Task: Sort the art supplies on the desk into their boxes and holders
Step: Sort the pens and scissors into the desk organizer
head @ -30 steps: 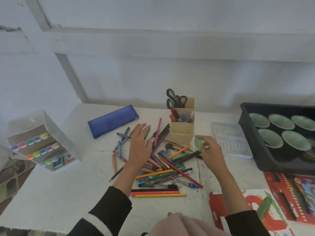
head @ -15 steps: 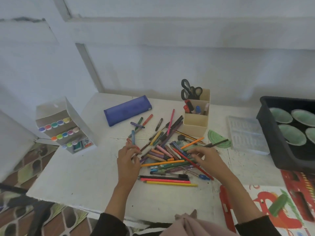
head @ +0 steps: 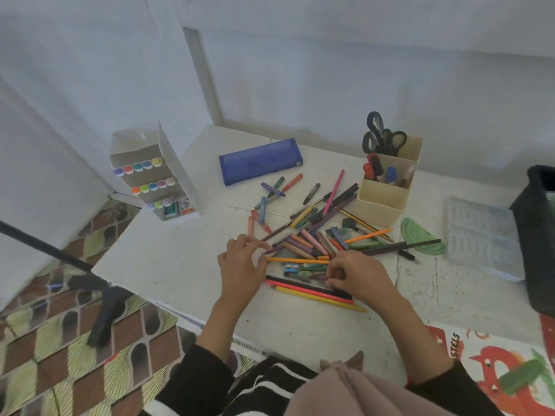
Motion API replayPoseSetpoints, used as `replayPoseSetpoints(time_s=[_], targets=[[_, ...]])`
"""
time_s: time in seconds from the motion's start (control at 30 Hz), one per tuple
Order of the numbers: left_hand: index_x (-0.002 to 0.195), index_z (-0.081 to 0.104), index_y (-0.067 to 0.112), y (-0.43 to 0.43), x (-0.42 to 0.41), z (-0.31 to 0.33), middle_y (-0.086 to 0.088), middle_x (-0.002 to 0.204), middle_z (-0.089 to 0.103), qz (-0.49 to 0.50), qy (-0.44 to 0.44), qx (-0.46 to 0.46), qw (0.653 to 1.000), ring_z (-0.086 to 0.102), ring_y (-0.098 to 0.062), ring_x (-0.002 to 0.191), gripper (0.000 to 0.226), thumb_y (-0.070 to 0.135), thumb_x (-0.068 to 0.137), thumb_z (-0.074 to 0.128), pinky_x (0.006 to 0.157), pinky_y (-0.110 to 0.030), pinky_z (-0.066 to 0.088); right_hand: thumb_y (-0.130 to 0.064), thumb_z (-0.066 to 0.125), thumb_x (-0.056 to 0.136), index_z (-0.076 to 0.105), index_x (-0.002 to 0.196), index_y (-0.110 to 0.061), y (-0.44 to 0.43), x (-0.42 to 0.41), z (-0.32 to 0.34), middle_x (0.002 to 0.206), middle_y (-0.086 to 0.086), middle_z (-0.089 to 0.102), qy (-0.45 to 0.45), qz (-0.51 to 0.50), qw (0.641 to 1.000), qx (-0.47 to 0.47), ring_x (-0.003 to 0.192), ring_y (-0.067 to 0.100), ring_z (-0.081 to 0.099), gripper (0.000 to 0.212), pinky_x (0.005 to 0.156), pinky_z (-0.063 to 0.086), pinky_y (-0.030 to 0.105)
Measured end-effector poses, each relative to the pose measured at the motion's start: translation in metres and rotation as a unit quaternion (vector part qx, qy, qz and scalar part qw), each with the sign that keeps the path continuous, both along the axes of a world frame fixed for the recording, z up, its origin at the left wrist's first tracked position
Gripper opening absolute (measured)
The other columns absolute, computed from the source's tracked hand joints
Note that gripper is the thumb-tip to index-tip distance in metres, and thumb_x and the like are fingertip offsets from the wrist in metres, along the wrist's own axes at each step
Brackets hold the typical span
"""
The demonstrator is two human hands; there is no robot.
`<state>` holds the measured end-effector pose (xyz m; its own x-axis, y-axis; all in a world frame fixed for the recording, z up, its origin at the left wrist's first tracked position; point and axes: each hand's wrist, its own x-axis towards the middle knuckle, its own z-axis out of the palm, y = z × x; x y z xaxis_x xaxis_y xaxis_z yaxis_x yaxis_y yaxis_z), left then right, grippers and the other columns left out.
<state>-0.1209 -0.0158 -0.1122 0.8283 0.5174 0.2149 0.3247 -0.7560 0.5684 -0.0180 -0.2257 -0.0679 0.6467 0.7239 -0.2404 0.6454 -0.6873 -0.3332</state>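
A loose pile of coloured pens, pencils and crayons (head: 315,240) lies on the white desk (head: 168,265). My left hand (head: 241,267) is at the pile's near left edge, and its index finger and thumb pinch the end of a purple pen (head: 274,250) just above an orange pen (head: 297,260). At the pile's near side, my right hand (head: 359,276) has its fingers curled round a short dark crayon (head: 318,277). Black, pink and yellow pencils (head: 312,292) lie side by side below both hands. A beige pen holder (head: 386,190) with scissors (head: 381,136) stands behind the pile.
A blue pencil case (head: 259,160) lies at the back. A white marker box (head: 156,172) stands on the left corner. Right of the pile are a green protractor (head: 420,235), a clear plastic tray (head: 480,238) and a black bin (head: 537,235). A pastels box (head: 510,370) lies near right.
The view has swung left and down. My left hand came off the top of the pile to its near left edge. My right hand drew back to the near side and curled its fingers.
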Motion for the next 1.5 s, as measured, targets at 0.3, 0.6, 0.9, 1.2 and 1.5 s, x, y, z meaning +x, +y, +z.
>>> replayPoseSetpoints(time_s=[0.3, 0.6, 0.9, 1.2, 1.5], targets=[[0.101, 0.069, 0.030, 0.020, 0.032, 0.011, 0.009, 0.102, 0.062, -0.065, 0.115, 0.024, 0.991, 0.051, -0.013, 0.100, 0.018, 0.028, 0.092, 0.054, 0.080, -0.034, 0.025, -0.044, 0.069, 0.080, 0.067, 0.087, -0.036, 0.008, -0.005, -0.001, 0.077, -0.014, 0.043, -0.012, -0.011, 1.000, -0.025, 0.079, 0.006, 0.045, 0.011, 0.058, 0.039, 0.024], [0.097, 0.069, 0.032, 0.026, 0.073, 0.018, 0.009, 0.100, 0.066, -0.131, 0.218, 0.084, 0.963, 0.054, -0.016, 0.097, 0.013, 0.036, 0.087, 0.063, 0.079, -0.036, 0.028, -0.036, 0.077, 0.074, 0.076, 0.085, -0.034, 0.003, -0.025, -0.017, 0.086, -0.013, 0.061, -0.043, -0.114, 0.991, 0.059, 0.082, 0.013, 0.058, 0.011, 0.075, 0.041, 0.031], [0.072, 0.063, 0.031, 0.040, 0.072, 0.029, 0.010, 0.080, 0.057, -0.117, 0.090, -0.011, 0.989, 0.052, -0.008, 0.074, 0.007, 0.035, 0.077, 0.066, 0.081, -0.037, 0.045, -0.027, 0.063, 0.082, 0.067, 0.088, -0.032, -0.005, -0.023, -0.008, 0.074, -0.021, 0.050, -0.035, -0.123, 0.990, 0.053, 0.080, 0.004, 0.043, 0.008, 0.079, 0.030, 0.030], [0.075, 0.062, 0.007, 0.035, 0.094, 0.065, 0.002, 0.072, 0.051, -0.148, -0.193, -0.083, 0.966, 0.047, -0.010, 0.059, 0.025, 0.028, 0.084, 0.052, 0.057, -0.037, 0.047, -0.008, 0.062, 0.086, 0.057, 0.099, -0.026, -0.020, 0.003, 0.012, 0.081, -0.008, 0.061, 0.002, -0.267, 0.925, 0.272, 0.060, 0.013, 0.053, 0.023, 0.061, 0.046, 0.027], [0.084, 0.061, 0.009, -0.028, 0.149, 0.083, 0.001, 0.080, 0.054, -0.208, -0.279, -0.061, 0.935, 0.046, -0.011, 0.058, 0.027, 0.029, 0.092, 0.045, 0.055, -0.034, 0.042, -0.017, 0.050, 0.096, 0.058, 0.103, -0.010, 0.002, 0.052, 0.055, 0.084, 0.000, 0.065, -0.167, -0.321, 0.858, 0.365, 0.069, 0.015, 0.062, 0.012, 0.062, 0.049, 0.024]])
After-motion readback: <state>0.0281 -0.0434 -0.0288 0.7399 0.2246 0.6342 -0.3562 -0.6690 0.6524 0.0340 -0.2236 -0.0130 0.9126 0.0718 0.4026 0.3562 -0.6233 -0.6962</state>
